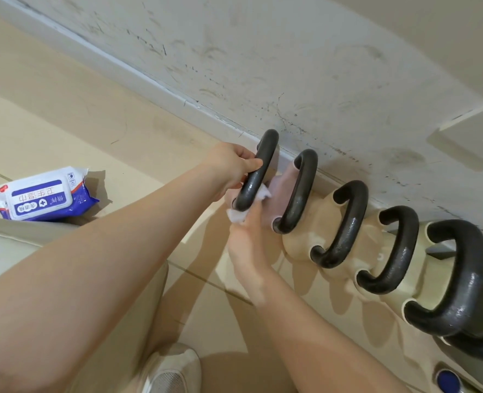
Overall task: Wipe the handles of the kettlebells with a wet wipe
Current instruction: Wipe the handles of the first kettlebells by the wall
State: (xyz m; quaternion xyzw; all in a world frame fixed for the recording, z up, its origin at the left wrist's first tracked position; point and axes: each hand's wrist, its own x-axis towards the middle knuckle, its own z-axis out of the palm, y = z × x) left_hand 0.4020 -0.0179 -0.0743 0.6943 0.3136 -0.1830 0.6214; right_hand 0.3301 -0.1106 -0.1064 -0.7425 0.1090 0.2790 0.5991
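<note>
Several kettlebells with black handles stand in a row along the wall. My left hand (234, 165) grips the middle of the leftmost handle (260, 168). My right hand (246, 239) presses a white wet wipe (239, 217) against the lower end of that same handle; part of the wipe shows behind the handle too. To the right come the second handle (298, 191), the third handle (345, 222), then two larger ones. The bodies of the first two bells are pinkish and the others cream.
A blue and white pack of wet wipes (43, 194) lies on the tiled floor at the left. A scuffed white wall (291, 66) runs right behind the bells. My shoe (172, 373) is on the floor at the bottom. A wall socket (472, 131) sits at the right.
</note>
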